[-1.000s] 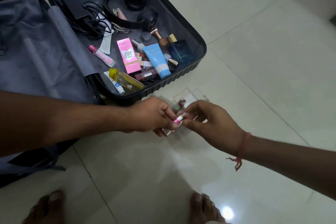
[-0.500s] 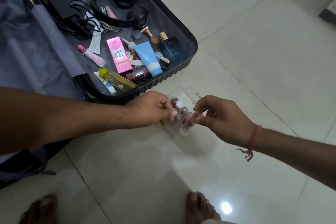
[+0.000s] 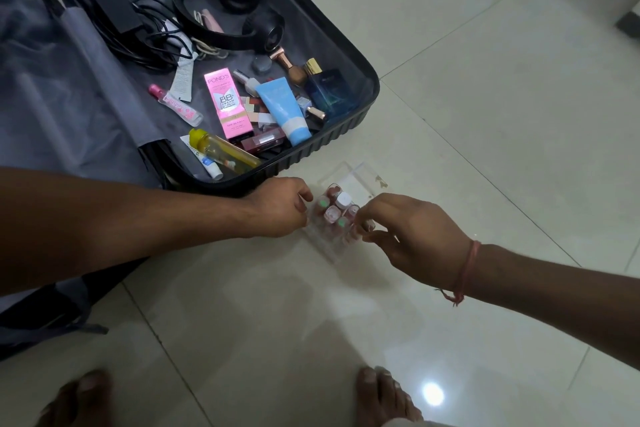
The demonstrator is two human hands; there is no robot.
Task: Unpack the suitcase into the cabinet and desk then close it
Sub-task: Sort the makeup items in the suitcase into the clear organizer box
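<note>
- The left hand has its fingers curled against the near-left side of a clear organiser on the floor; it appears to hold that edge, though the fingertips are hidden behind the knuckles.
- The right hand pinches the organiser's right side, at or around one of the small bottles standing in it. Whether it pinches the wall or a bottle cannot be told.
- The organiser stands just outside the front corner of the open suitcase.
- Handling, as a judgement: the organiser looks like rigid, thin plastic, light and smooth, so liable to slip. The bottles stand loose and upright, and could tip out if it tilts. Take hold of two opposite walls low down, or support the base, and keep it level.
- The suitcase still holds headphones, cables, a pink carton, a blue tube, a yellow-capped bottle and a dark blue bottle. These are small and light; the dark blue bottle looks like glass and fragile.
- The transparent walls are hard to trace against the pale floor. The suitcase's left half is cut off; neither cabinet nor table is in view.
</note>
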